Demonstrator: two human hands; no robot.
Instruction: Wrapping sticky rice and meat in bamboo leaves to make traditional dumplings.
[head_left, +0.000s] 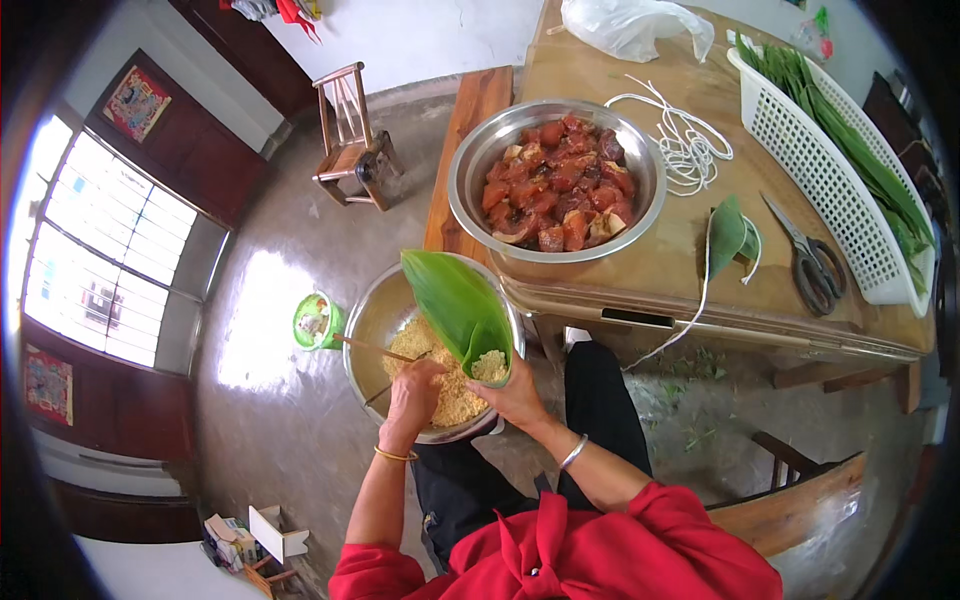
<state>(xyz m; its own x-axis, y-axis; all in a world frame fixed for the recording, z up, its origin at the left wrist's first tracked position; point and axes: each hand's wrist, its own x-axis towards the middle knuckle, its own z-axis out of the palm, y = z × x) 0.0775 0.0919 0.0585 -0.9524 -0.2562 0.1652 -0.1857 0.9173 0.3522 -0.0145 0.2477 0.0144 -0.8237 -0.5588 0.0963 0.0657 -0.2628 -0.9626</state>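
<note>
My right hand (517, 394) holds a green leaf (450, 292) folded into a cone, with pale grain (490, 365) at its opening. Beside it my left hand (414, 394) grips a thin wooden chopstick (375, 346); a second thin stick slants below that hand. Both hands are over a large metal basin (367, 315) of yellowish grain (457, 397). On the table's near left corner stands a steel bowl (465, 217) of marinated meat chunks (559, 184). A leaf-wrapped bundle (727, 236) tied with white string lies right of the bowl.
Black-handled scissors (810, 270), coiled white string (686, 146), a white plastic bag (634, 26) and a white perforated basket (832, 180) of long leaves rest on the table (585, 285). A small green bin (330, 330) and a wooden chair (352, 142) stand on the floor. A wooden bench (802, 506) is at right.
</note>
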